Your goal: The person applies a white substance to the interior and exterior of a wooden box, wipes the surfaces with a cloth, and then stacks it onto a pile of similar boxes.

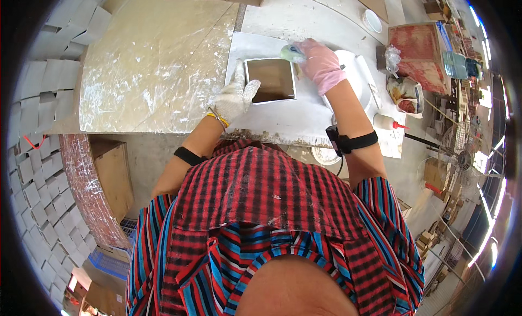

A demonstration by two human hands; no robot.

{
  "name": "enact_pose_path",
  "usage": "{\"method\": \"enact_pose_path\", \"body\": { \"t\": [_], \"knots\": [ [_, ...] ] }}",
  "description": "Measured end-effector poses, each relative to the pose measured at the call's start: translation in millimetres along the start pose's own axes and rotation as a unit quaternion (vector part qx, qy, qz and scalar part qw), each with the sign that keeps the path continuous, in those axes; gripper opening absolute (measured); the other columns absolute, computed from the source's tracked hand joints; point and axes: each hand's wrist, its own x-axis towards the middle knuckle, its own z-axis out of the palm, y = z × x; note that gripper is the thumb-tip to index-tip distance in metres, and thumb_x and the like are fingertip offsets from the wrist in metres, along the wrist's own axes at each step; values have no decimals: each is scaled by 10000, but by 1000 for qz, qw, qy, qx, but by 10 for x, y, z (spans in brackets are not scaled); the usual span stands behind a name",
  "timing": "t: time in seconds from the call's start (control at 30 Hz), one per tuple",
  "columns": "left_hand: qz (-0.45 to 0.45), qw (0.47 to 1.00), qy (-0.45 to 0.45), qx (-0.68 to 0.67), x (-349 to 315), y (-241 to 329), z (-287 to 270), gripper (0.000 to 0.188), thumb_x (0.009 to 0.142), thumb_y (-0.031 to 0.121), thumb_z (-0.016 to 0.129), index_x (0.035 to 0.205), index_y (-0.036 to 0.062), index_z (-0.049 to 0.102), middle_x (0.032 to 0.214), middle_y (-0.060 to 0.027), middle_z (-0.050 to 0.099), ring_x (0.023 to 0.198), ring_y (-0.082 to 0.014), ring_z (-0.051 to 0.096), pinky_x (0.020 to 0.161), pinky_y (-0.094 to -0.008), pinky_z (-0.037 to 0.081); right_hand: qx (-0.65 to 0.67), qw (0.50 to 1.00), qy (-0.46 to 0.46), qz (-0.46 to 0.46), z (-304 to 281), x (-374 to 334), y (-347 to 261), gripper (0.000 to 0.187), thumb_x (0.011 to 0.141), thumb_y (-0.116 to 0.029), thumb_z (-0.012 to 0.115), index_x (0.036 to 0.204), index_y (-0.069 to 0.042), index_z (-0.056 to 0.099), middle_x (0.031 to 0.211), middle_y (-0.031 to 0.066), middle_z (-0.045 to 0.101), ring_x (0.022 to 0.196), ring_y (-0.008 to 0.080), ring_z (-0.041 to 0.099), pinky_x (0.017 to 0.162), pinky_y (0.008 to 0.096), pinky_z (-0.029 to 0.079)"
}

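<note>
A small open box (270, 79) with white edges and a brown inside lies on a white sheet at the table's front. My left hand (236, 98), in a white knit glove, grips its left side near the front corner. The index finger stretches along the outer side, and the thumb bends over the rim. At the box's far right corner is my right hand (322, 65), in a pink glove. Its fingers are closed round a pale green cloth (293, 53), crumpled and partly hidden in the grip.
A round white plate or tray (350, 71) lies right of the box. Beyond it are a red-tipped squeeze bottle (387, 122), a plastic bag (405, 96), a worn red box (417, 52) and a white lid (372, 21). Many white boxes (41, 96) are stacked at the left.
</note>
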Motion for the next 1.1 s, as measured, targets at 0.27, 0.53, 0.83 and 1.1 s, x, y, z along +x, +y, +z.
{"method": "enact_pose_path", "body": {
  "t": [0.27,0.53,0.83,1.1],
  "knots": [
    [-18,1000,-4,24,-7,19,18,827,928,489,471,1517,66,74,1377,-308,421,1183,-484,487,982,-455,409,211,971,85,74,188,-728,-174,398,835,-111,681,1218,-74,580,1130,158,634,1069,304,602,933,341,462],
    [11,999,38,20,11,-38,97,784,939,481,476,1490,15,171,1267,-329,505,1007,-497,576,860,-483,476,319,933,161,36,453,-1214,-133,550,794,-129,655,1331,-155,539,1068,172,606,1003,353,582,861,394,469],
    [123,974,91,165,-71,267,-129,807,922,461,524,1488,10,166,1353,-335,424,1197,-485,464,1004,-472,393,286,934,152,149,427,-1579,-270,549,752,-70,645,1288,-154,560,1101,124,591,1043,316,571,903,376,472],
    [202,873,-209,392,4,865,0,638,845,441,612,1313,39,449,1308,-194,519,1193,-377,514,1009,-463,401,267,918,205,208,599,-1491,-418,487,801,-81,689,1270,-67,561,1144,131,628,1050,255,609,921,313,467]
  ]
}}
